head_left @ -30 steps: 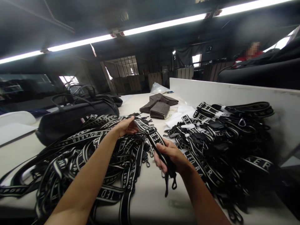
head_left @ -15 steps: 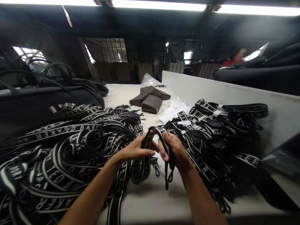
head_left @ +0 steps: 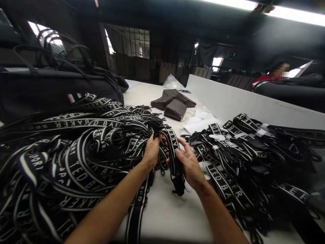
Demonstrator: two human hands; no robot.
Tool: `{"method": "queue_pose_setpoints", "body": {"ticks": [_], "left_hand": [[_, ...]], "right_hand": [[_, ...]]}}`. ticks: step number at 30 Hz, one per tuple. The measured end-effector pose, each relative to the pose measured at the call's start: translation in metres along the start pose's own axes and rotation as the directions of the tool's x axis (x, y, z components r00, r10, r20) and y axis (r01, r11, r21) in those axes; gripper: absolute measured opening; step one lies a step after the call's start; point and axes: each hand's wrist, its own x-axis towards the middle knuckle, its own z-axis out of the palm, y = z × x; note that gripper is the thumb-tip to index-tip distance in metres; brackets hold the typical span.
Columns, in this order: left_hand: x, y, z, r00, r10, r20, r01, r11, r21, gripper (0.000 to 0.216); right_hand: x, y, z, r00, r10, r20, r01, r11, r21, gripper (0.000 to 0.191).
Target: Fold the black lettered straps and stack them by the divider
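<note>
Between my hands is a folded black webbing strap (head_left: 173, 145) with white lettering and pale edge stripes. My left hand (head_left: 152, 150) is closed round its upper left bend. My right hand (head_left: 189, 159) grips the strap's right side, thumb in front and fingers partly hidden behind. The strap's dark lower end hangs below my right hand, just over the white table (head_left: 162, 217). A large heap of loose, matching straps (head_left: 83, 166) lies on the left, close to my left forearm. On the right is a pile of folded straps (head_left: 236, 162), several with white bands round them.
Dark brown pouches (head_left: 175, 109) lie further back, with white paper sheets (head_left: 199, 124) in front of them. A clear plastic bag (head_left: 173, 83) is behind. Black bags (head_left: 61, 86) stand at the left. A white partition (head_left: 236, 96) runs along the right; beyond it is a person in red (head_left: 265, 78).
My left hand has gone from outstretched fingers to a closed grip at the strap's upper bend. The strap now hangs more compactly folded, its lettering facing me. The view has shifted and tilted.
</note>
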Motion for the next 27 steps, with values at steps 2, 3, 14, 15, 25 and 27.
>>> {"method": "queue_pose_setpoints", "body": {"ticks": [2, 3, 14, 15, 25, 27], "left_hand": [[-0.002, 0.0, 0.0, 0.997, 0.044, 0.06, -0.048, 0.997, 0.064, 0.021], [-0.004, 0.0, 0.0, 0.993, 0.059, 0.106, -0.069, 0.993, 0.097, 0.022], [-0.022, -0.017, 0.006, 0.896, -0.083, 0.435, -0.006, 0.98, 0.201, 0.039], [-0.022, -0.02, 0.006, 0.902, -0.099, 0.42, 0.013, 0.979, 0.202, 0.04], [-0.01, -0.008, 0.006, 0.967, -0.124, 0.22, 0.154, 0.98, -0.124, 0.033], [-0.006, -0.001, 0.004, 0.976, -0.102, 0.193, 0.134, 0.978, -0.163, 0.031]], "right_hand": [[0.002, 0.003, 0.0, 0.999, -0.023, -0.041, 0.023, 1.0, -0.014, 0.054], [0.003, 0.004, 0.0, 0.997, -0.042, -0.069, 0.041, 0.999, -0.017, 0.053], [0.02, 0.029, -0.018, 0.923, -0.287, -0.258, 0.22, 0.94, -0.259, 0.039], [0.02, 0.03, -0.019, 0.912, -0.319, -0.257, 0.219, 0.91, -0.351, 0.036], [0.004, 0.007, -0.011, 0.843, -0.538, -0.031, 0.362, 0.607, -0.708, 0.024], [0.003, 0.006, -0.011, 0.869, -0.495, -0.015, 0.344, 0.626, -0.699, 0.017]]}}
